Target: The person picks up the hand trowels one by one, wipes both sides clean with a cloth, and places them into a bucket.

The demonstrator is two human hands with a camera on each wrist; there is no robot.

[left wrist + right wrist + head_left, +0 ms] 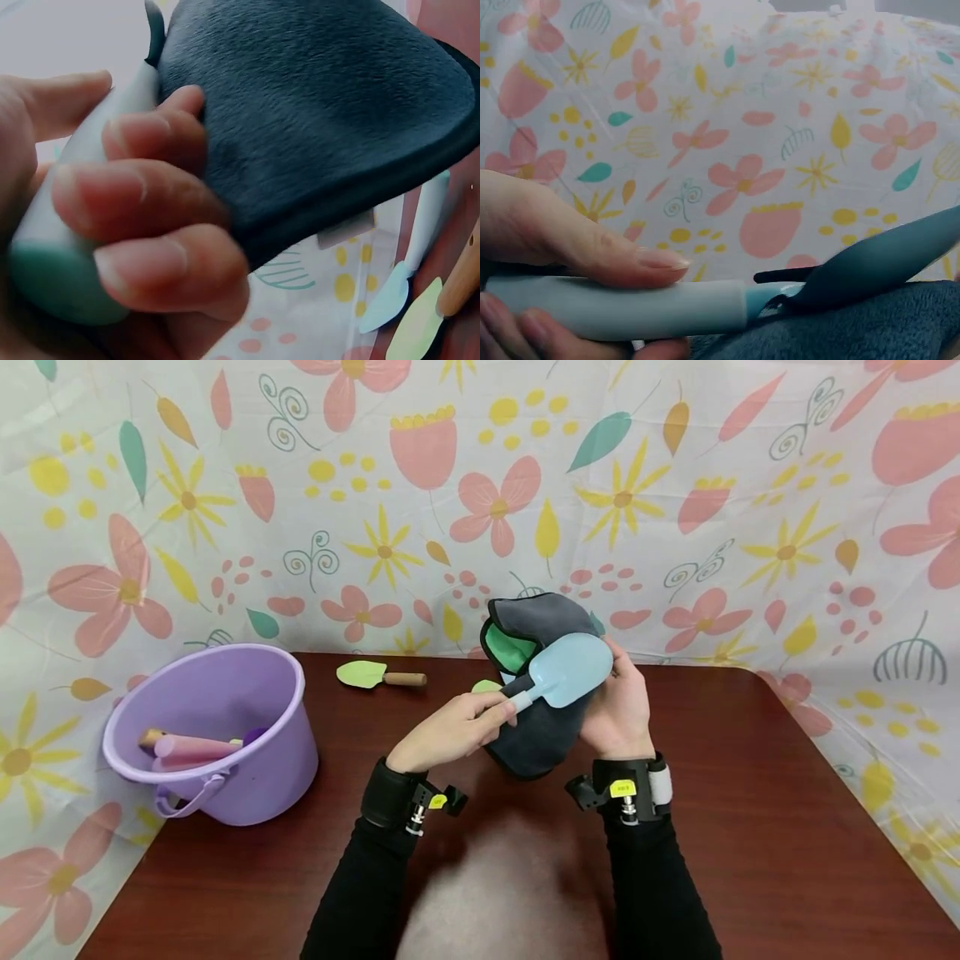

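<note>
Head view shows the left hand [450, 731] pinching the pale blue plastic trowel [562, 675] by its handle above the table, while the right hand [621, 710] cups the dark grey cloth [536, 735] beneath; rubbing works best with the blade pressed flat.

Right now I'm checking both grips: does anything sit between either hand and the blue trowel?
The left hand grips the blue trowel by its handle directly, nothing between. The right hand holds the dark cloth, and that cloth lies between its palm and the trowel's blade.
</note>
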